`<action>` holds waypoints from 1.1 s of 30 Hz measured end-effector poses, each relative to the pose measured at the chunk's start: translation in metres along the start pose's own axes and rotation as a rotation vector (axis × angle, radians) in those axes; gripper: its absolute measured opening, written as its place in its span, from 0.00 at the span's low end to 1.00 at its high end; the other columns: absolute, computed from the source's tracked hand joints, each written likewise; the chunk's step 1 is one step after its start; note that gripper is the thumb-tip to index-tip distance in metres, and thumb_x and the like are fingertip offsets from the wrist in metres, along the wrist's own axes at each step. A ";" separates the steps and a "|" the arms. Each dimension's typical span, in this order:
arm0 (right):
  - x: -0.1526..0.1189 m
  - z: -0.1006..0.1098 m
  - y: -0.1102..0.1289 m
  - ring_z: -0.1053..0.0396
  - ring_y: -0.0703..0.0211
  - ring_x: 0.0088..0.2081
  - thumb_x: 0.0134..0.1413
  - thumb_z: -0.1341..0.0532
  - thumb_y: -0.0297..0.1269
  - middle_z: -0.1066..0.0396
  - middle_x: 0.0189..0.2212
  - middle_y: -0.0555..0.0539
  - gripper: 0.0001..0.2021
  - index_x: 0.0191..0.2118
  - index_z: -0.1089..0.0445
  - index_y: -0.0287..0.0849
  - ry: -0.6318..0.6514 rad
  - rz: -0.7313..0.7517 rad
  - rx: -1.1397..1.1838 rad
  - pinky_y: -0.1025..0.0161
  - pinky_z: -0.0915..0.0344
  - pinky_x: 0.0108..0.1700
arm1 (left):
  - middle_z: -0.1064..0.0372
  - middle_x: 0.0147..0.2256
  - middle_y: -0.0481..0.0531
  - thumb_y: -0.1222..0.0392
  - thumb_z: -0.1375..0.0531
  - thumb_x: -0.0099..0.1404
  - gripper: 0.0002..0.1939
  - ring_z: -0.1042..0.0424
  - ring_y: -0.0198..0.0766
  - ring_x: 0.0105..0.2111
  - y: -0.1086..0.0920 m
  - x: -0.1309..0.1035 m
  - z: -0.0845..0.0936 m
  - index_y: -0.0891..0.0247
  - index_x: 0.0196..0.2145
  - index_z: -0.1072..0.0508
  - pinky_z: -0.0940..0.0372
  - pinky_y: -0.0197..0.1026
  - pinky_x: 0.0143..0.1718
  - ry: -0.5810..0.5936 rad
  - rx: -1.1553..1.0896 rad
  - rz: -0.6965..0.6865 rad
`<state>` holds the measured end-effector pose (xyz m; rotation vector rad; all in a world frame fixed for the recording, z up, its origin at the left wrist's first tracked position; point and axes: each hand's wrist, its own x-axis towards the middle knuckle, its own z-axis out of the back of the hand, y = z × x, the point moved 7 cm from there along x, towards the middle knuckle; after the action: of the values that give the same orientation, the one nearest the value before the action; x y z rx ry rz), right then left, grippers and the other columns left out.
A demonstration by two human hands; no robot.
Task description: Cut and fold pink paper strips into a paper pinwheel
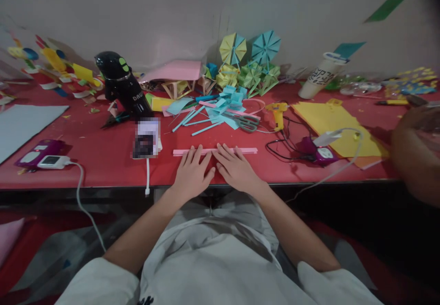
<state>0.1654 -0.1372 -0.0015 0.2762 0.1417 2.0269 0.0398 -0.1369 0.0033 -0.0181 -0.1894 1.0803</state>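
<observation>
A narrow folded strip of pink paper point(249, 150) lies crosswise near the front edge of the red table point(103, 144). My left hand point(194, 172) rests palm down with its fingers spread, their tips on the left half of the strip. On the right half lie the fingertips of my right hand point(234, 165), also flat and spread. The two hands are close together but apart. Beyond them sit light blue paper strips and rolls point(227, 105) and grey-handled scissors point(246, 122).
A black bottle point(125, 91) and a phone-like blurred item point(147, 140) stand left. To the right are a yellow glue gun point(277, 112), cables, a purple socket block point(321, 152), yellow paper point(340, 126) and another person's arm point(414, 158). Paper umbrellas point(266, 48) line the back.
</observation>
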 end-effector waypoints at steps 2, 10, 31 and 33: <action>-0.001 0.001 -0.004 0.55 0.53 0.71 0.70 0.58 0.40 0.52 0.70 0.43 0.26 0.69 0.45 0.42 0.028 -0.011 0.024 0.44 0.58 0.70 | 0.51 0.69 0.57 0.46 0.53 0.72 0.29 0.54 0.59 0.69 0.006 -0.002 0.002 0.57 0.67 0.41 0.53 0.62 0.67 0.014 0.000 0.005; -0.020 0.006 -0.044 0.55 0.54 0.71 0.71 0.59 0.42 0.49 0.69 0.47 0.26 0.69 0.45 0.44 -0.002 -0.141 0.049 0.44 0.56 0.70 | 0.51 0.69 0.52 0.43 0.52 0.71 0.32 0.56 0.62 0.69 0.027 -0.015 0.006 0.58 0.67 0.42 0.55 0.63 0.68 0.013 0.022 0.098; -0.005 0.013 -0.017 0.44 0.45 0.67 0.68 0.54 0.39 0.38 0.64 0.41 0.22 0.60 0.32 0.41 -0.164 -0.173 -0.087 0.39 0.54 0.68 | 0.45 0.66 0.64 0.47 0.50 0.70 0.30 0.48 0.58 0.67 0.021 -0.001 0.001 0.70 0.63 0.38 0.51 0.61 0.67 -0.067 -0.044 0.021; 0.006 0.007 -0.003 0.44 0.49 0.67 0.68 0.54 0.38 0.38 0.64 0.42 0.22 0.60 0.32 0.41 -0.128 -0.108 -0.038 0.44 0.50 0.68 | 0.46 0.67 0.63 0.47 0.50 0.70 0.31 0.49 0.57 0.68 0.022 0.000 -0.002 0.70 0.64 0.40 0.47 0.57 0.66 -0.053 -0.073 0.018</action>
<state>0.1677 -0.1308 0.0057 0.3657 0.0367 1.8974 0.0203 -0.1263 -0.0014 -0.0572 -0.2768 1.0922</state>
